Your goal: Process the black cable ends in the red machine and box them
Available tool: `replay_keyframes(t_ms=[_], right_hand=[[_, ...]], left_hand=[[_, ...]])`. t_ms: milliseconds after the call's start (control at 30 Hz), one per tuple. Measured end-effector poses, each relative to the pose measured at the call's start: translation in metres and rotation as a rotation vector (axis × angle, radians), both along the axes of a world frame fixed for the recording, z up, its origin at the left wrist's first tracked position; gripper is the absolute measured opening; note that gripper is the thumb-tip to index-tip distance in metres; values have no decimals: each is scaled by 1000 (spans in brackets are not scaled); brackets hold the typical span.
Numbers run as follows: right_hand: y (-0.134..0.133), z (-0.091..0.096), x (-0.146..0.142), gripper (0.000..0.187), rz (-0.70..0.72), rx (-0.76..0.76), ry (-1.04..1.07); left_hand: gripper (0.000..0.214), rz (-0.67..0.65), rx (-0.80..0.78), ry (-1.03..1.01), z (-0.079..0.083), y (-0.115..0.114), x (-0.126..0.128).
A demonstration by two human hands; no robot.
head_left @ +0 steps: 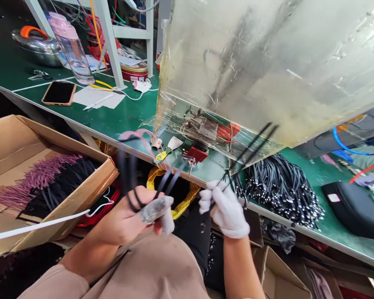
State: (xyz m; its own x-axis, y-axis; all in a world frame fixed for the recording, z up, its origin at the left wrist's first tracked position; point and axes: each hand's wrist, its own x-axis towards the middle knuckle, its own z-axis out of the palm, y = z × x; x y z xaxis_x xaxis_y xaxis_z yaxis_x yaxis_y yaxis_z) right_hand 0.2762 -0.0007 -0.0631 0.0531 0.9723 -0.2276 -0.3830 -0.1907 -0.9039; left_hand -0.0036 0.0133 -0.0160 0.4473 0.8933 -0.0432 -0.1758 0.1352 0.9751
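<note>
Green tabletop (112, 120) is running across twelve o'clock while the left hand (134, 220) and gloved right hand (224, 209) are working apart at six o'clock, each pinching black cords (174, 180), which look light, flexible, and easiest held mid-length.

Green worktop (127, 120): phone (59, 93), paper sheet (96, 97), plastic water bottle (75, 54), steel bowl (37, 49), heap of black cables (280, 191), black pouch (352, 209).
</note>
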Motion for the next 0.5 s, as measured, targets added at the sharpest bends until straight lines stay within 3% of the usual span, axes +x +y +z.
replay_keyframes(t_ms=[33,100,200,333,500], right_hand=[[2,-15,-13,35,78,-65,41],[7,-40,-35,41,180,-171,119],[12,-53,-55,48,201,-235,201],[31,-31,-62,42,214,-178,269],[83,3,-61,23,224,-65,392]], left_hand=[[45,-29,49,-6,11,-7,-11],[48,90,79,0,27,-17,-25],[56,260,54,24,36,-19,-29],[58,360,-6,18,31,-7,-18],[57,395,-57,-27,25,6,-7]])
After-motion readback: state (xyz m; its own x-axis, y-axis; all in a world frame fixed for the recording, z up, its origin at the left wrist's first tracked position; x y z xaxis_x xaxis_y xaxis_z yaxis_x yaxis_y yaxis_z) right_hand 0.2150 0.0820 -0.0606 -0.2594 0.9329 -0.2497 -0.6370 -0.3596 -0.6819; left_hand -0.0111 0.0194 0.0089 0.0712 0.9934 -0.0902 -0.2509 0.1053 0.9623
